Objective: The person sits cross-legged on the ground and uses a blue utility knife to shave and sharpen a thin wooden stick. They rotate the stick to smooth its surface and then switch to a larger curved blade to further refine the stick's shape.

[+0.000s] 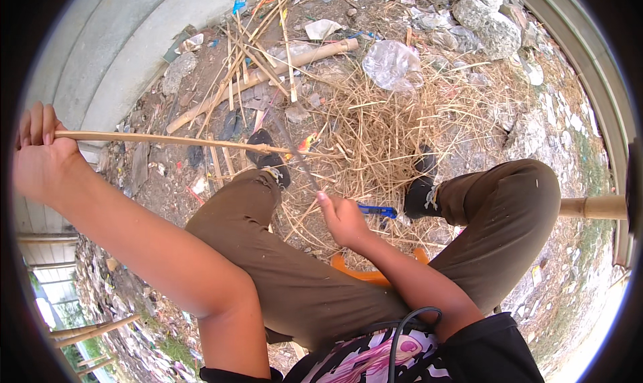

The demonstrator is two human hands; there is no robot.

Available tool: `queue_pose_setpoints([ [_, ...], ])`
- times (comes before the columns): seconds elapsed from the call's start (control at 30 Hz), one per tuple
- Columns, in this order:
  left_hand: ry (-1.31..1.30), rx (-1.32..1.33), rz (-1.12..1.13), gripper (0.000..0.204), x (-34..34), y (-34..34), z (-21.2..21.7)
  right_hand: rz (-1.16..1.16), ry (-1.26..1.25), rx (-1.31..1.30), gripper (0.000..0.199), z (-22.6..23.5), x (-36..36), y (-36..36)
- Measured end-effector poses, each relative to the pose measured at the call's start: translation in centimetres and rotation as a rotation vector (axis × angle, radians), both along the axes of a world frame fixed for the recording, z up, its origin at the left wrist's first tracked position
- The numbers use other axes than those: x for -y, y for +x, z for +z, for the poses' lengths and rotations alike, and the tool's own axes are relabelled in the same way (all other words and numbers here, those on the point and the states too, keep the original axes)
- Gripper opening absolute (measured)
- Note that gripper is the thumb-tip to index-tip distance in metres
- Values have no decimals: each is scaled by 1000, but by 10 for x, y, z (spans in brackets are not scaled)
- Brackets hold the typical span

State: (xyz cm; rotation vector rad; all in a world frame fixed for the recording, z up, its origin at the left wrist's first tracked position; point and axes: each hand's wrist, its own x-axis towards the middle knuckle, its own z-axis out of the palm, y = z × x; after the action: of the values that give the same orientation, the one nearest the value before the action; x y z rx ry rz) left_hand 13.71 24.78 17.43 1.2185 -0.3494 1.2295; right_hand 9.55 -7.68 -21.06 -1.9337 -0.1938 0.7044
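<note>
My left hand [43, 145], far out at the left, is closed around one end of a long bamboo strip [167, 140]. The strip runs across to the middle, above one dark shoe [268, 161]. In the middle, my right hand [345, 221] grips a knife whose long, narrow grey blade [298, 157] points up and to the left, crossing the strip near its far end. Its handle is hidden in my fist. A blue box cutter [378, 211] lies just beyond my right hand, between my feet.
Thin bamboo shavings [382, 125] pile up between my feet. Beyond lie a thick bamboo pole [261, 75], several split strips [241, 45], a clear plastic bag [393, 65] and rubble [492, 25]. Part of an orange seat [362, 274] shows beneath me. A grey wall [114, 41] stands left.
</note>
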Motion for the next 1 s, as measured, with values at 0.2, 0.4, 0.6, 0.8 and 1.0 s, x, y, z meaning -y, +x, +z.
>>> queue_pose_setpoints([
  [0.2, -71, -33, 490, 18, 56, 12, -3, -244, -352, -97, 71, -112, 27, 17],
  [0.4, -129, -26, 682, 24, 106, 10, -9, -498, 306, -872, 61, -8, -4, 27],
  [0.6, -162, 1, 731, 19, 111, 10, -11, -56, 242, -108, 69, 82, -20, 10],
  [0.8, -135, 21, 746, 21, 121, 10, -12, -136, 176, 44, 75, 35, -18, 1],
  [1.0, -135, 58, 718, 28, 126, 11, -12, -121, 52, -87, 75, 24, -7, 10],
])
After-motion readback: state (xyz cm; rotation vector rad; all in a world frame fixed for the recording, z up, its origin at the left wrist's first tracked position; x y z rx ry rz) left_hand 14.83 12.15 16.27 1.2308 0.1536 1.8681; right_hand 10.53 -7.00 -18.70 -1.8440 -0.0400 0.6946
